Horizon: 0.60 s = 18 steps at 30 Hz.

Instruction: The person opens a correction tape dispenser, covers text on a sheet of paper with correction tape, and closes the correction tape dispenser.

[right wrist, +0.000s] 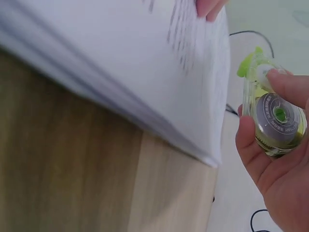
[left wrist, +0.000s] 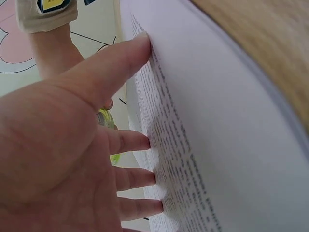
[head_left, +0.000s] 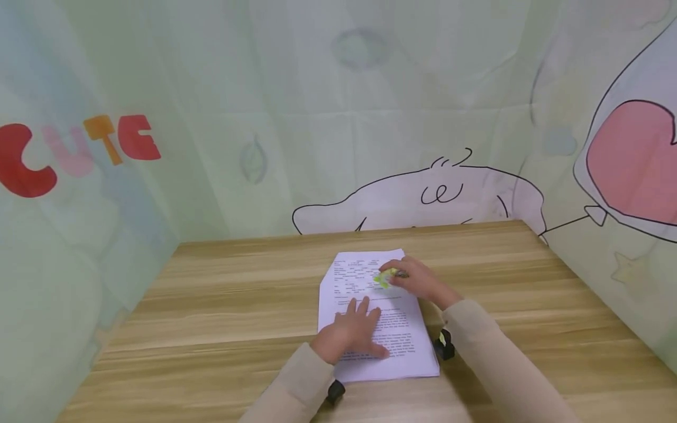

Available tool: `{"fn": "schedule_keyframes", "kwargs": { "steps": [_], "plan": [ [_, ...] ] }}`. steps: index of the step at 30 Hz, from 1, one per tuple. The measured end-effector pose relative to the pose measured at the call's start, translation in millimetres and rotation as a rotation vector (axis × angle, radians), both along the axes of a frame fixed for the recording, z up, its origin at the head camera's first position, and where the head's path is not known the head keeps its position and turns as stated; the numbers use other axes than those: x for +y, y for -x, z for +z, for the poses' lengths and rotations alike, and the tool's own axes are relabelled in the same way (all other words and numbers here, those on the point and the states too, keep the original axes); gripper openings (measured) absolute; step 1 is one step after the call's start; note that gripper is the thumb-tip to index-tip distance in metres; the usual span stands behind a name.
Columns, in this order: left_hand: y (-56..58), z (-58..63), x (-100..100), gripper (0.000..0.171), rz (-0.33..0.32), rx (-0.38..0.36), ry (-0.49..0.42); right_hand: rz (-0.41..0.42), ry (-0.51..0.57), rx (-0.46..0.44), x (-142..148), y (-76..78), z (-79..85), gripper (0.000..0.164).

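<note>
A stack of printed paper (head_left: 391,369) lies on the wooden table, its top left corner cut off or folded at a slant. My left hand (head_left: 353,332) rests on the lower half of the top sheet, fingers spread and fingertips touching the printed lines. Over the upper right of the sheet, my right hand (head_left: 420,281) holds a clear and green correction tape (right wrist: 279,116) between thumb and fingers. Its green tip (right wrist: 246,65) appears apart from the paper in the right wrist view. Whether the tip touches the sheet is unclear in the head view.
The wood-grain table (head_left: 233,305) extends to both sides of the stack. A printed cloth backdrop (head_left: 222,117) with cartoon drawings stands along the back and sides. Dark wrist camera mounts (head_left: 444,343) sit under the sleeves.
</note>
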State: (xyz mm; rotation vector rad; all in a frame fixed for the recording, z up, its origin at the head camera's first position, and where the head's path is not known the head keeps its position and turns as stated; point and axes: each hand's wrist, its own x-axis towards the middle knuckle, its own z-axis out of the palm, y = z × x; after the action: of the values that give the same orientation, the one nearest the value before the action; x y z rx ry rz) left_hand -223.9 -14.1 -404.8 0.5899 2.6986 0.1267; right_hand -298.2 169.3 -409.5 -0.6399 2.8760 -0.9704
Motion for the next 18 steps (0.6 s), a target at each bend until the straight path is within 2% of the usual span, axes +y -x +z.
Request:
{"fn": "schedule_keyframes", "kwargs": {
  "steps": [3, 6, 12, 18],
  "plan": [
    [1.3, -2.0, -1.5, 0.079, 0.01, 0.014, -0.024, 0.017, 0.124, -0.085, -0.9, -7.8, 2.5, 0.033],
    [4.4, -4.9, -6.3, 0.071, 0.012, 0.058, -0.073, 0.047, 0.226, -0.153, -2.0, -16.4, 3.7, 0.033],
    [13.1, -2.6, -16.5, 0.062, 0.02, 0.112, -0.284, 0.054, 0.362, -0.242, -3.5, -29.2, 3.7, 0.034],
    [19.2, 1.9, -21.8, 0.051, 0.072, 0.154, -0.494, 0.022, 0.482, -0.317, -4.5, -32.1, 6.0, 0.036]
  ]
}}
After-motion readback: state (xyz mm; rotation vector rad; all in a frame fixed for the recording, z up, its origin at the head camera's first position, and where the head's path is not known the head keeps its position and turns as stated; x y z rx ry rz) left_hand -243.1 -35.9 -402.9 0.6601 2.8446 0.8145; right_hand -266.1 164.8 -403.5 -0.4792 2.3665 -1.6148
